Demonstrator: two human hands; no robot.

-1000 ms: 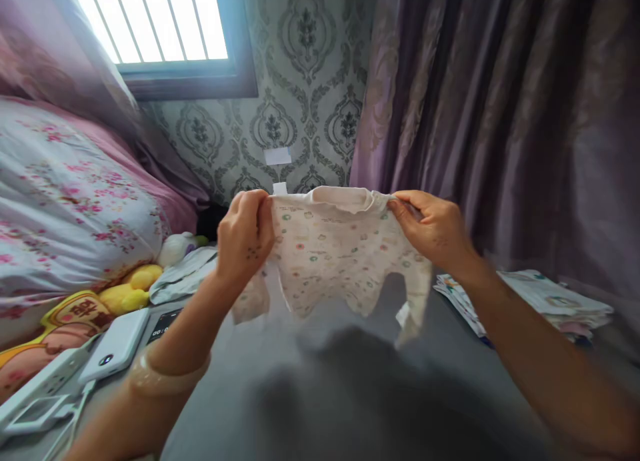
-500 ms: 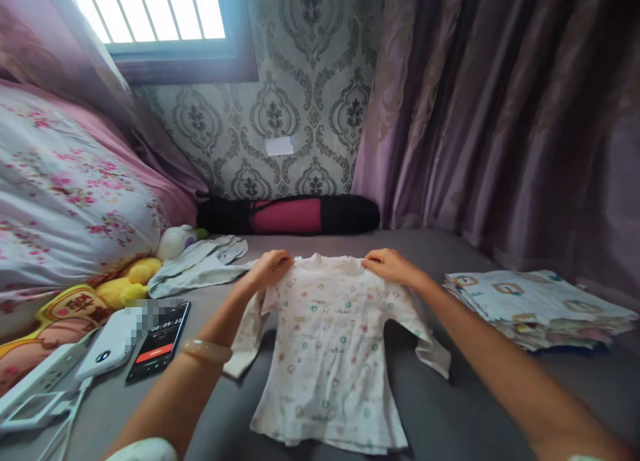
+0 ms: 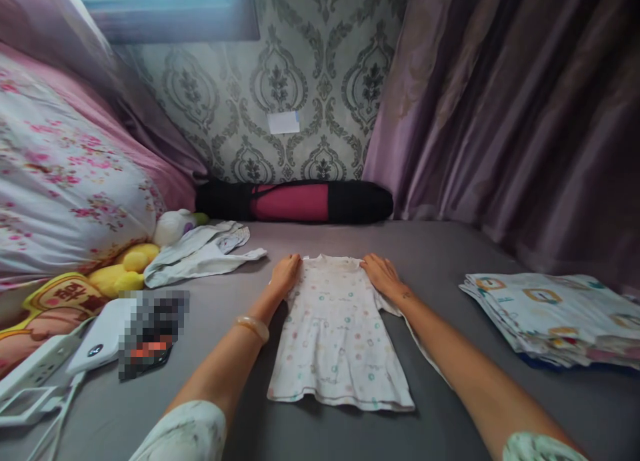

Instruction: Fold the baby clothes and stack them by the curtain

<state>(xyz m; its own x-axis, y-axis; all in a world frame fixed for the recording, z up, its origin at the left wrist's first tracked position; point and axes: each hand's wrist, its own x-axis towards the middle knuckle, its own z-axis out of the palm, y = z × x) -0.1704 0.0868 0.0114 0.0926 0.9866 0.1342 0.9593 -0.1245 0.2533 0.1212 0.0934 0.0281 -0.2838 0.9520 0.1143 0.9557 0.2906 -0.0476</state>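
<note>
Left hand (image 3: pixel 287 272) and right hand (image 3: pixel 383 274) lie at the two shoulders of a small printed shirt (image 3: pixel 340 334), one on each side of its collar, at the centre of the frame. Fingers of both touch the cloth; whether they pinch it or merely press it down cannot be told. Spread on a grey sheet (image 3: pixel 435 254), the shirt has its collar toward the top of the frame and its rippled hem toward the bottom. Its fabric looks thin: probably light, soft and limp, neither slippery nor fragile, best held at the shoulder seams or hem corners. Upper centre: a long black-and-pink roll (image 3: pixel 295 202), apparently a closed bag, contents hidden. Right of frame: a stack of folded cloths (image 3: pixel 550 314), resting on the sheet.
</note>
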